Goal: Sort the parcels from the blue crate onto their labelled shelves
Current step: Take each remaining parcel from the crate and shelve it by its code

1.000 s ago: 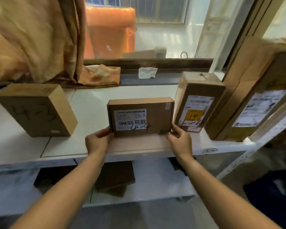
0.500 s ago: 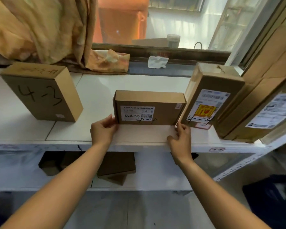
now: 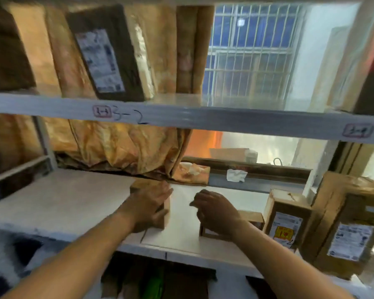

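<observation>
both hands have come off the small parcel [image 3: 249, 219] since a second ago, it sits on the shelf [image 3: 73, 197] so that drop looks done, left hand [image 3: 148, 209] fingers now open against another box [image 3: 148, 186], right hand [image 3: 216, 212] loosely curled, empty

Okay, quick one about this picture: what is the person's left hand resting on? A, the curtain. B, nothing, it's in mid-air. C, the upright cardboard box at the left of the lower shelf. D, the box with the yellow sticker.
C: the left hand lies flat against the upright cardboard box on the lower shelf, well away from the yellow-sticker box at the right.
</observation>
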